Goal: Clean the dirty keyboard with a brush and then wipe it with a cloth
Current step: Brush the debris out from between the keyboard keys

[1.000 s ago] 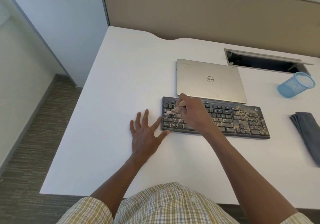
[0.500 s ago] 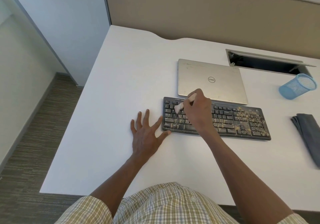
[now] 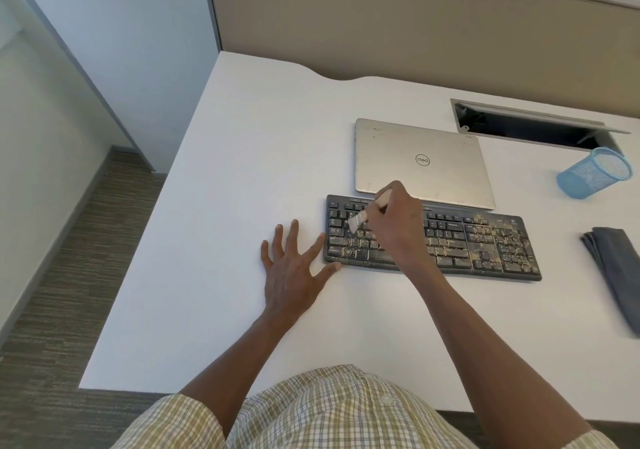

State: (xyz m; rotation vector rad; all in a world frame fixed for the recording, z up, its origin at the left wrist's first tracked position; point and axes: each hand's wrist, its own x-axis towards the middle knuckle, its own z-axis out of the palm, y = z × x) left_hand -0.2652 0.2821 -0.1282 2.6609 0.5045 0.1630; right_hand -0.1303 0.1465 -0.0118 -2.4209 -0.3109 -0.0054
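Head view: black keyboard (image 3: pixel 485 240), full-size, lying flat on the white tabletop (image 3: pixel 242 206), long axis running left to right and tilted slightly down toward the right; yellowish grit coats the lower key rows and the number pad, while the upper left keys look cleaner. Brush (image 3: pixel 369 211), pale handle with a light bristle head, slanted with bristles pointing down-left onto the left-hand keys. Right hand (image 3: pixel 398 226), grip closed around the brush handle, over the keyboard's left half. Left hand (image 3: pixel 294 268), grip open, fingers spread, palm flat on the tabletop, thumb tip touching the keyboard's near left corner. Grey cloth (image 3: pixel 616 268), folded, well apart to the right. Closed silver laptop (image 3: pixel 419 161) just behind the keyboard.
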